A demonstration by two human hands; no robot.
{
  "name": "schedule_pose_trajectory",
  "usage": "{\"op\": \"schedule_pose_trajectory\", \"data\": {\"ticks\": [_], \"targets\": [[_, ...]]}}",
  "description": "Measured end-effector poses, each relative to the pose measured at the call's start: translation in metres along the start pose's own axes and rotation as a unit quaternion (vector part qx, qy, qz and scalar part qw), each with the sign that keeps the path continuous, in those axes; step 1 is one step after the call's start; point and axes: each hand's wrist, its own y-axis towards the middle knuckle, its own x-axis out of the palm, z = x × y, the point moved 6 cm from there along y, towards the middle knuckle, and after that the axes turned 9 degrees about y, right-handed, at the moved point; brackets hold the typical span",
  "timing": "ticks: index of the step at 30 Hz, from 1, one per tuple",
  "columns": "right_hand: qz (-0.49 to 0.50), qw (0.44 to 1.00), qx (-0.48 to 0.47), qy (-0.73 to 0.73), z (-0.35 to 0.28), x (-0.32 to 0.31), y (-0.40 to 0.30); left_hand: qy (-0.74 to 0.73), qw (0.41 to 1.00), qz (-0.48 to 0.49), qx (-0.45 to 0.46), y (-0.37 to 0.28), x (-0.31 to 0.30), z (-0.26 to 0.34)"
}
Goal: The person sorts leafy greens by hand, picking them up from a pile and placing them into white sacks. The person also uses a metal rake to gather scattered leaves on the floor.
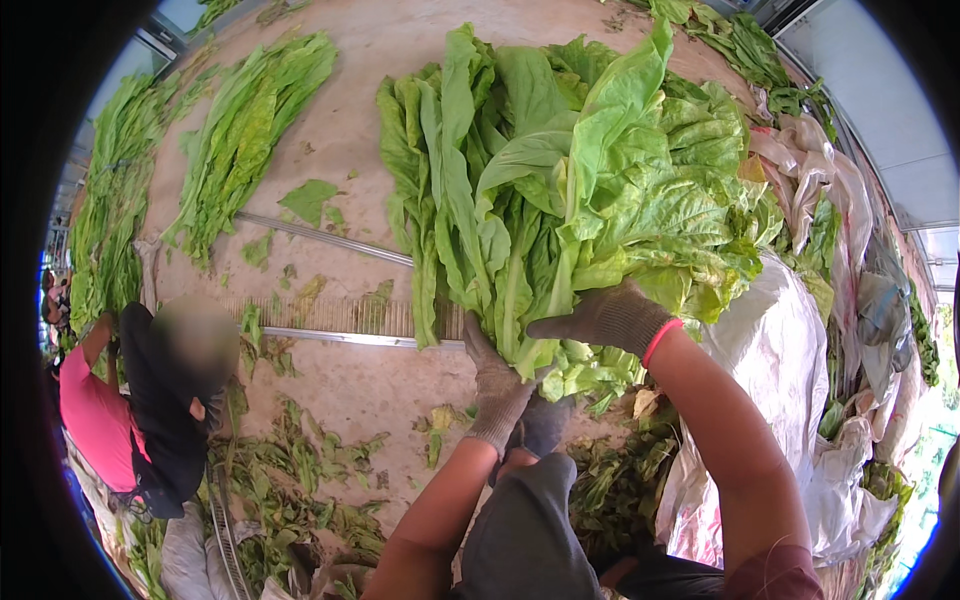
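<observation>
Large green leaves, probably tobacco (525, 217), are gathered in a loose bunch before me, their broad blades fanned away from my body. My left hand (499, 375), in a dark knit glove, grips the bunch at its lower left. From the right, my gloved right hand (611, 319) presses against the leaves, thumb pointing left; its fingertips are partly hidden. Beneath the bunch, a metal comb-like rack with thin upright tines (337, 315) lies on the floor, and a metal bar (322, 238) runs beyond it.
A co-worker in a pink top (94, 420) crouches at the left beside a long leaf row (112, 210). Another leaf pile (255, 142) lies on the concrete floor at upper left. White woven sacks (772, 352) stand at my right. Leaf scraps (300, 465) litter the floor near my feet.
</observation>
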Motion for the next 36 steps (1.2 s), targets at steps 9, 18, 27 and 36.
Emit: {"op": "schedule_pose_trajectory", "data": {"ticks": [9,18,27,36], "targets": [[0.033,0.990,0.041,-0.128,0.005,-0.048,-0.082,-0.045,0.994,0.071,0.071,0.022,-0.029,0.049],[0.353,0.933,0.063,-0.018,0.088,-0.027,-0.259,-0.051,0.997,0.048,0.019,0.013,-0.016,-0.002],[0.458,0.876,0.117,0.102,0.114,-0.008,-0.355,0.167,0.974,0.153,0.002,-0.009,-0.067,-0.005],[-0.038,0.895,0.059,0.440,0.161,0.160,-0.348,0.179,0.980,0.076,-0.045,-0.042,-0.073,-0.026]]}}
